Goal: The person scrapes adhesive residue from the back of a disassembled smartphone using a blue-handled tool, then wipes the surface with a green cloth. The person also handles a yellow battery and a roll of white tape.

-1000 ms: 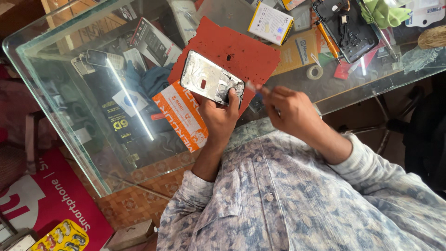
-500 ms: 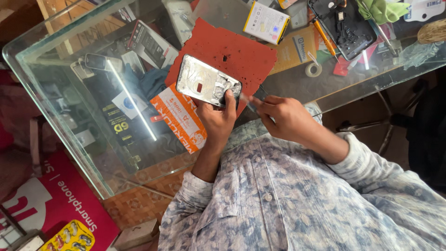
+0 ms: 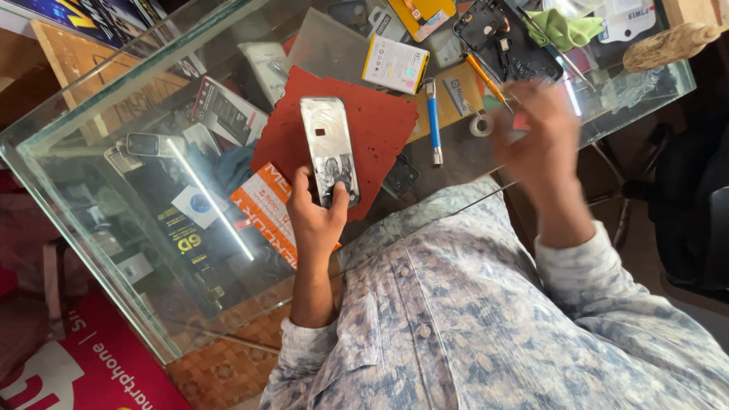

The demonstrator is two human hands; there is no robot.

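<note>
Head view: left hand [image 3: 317, 220] closed around the lower end of an opened phone body [image 3: 328, 148], held over the red mat [image 3: 345, 133]; right hand [image 3: 541, 148] blurred, up to the right near the tools, grip unreadable. Judgement: keep the phone braced low on the mat; blue screwdriver [image 3: 433, 121] lies between the hands

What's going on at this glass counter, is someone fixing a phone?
It looks that way. A person in a patterned shirt holds an opened phone in the left hand, over a red mat on the glass counter. The right hand is raised off to the side and blurred, so what it holds, if anything, cannot be made out. A blue-handled screwdriver, a phone battery and another stripped phone body lie on the counter.
</note>
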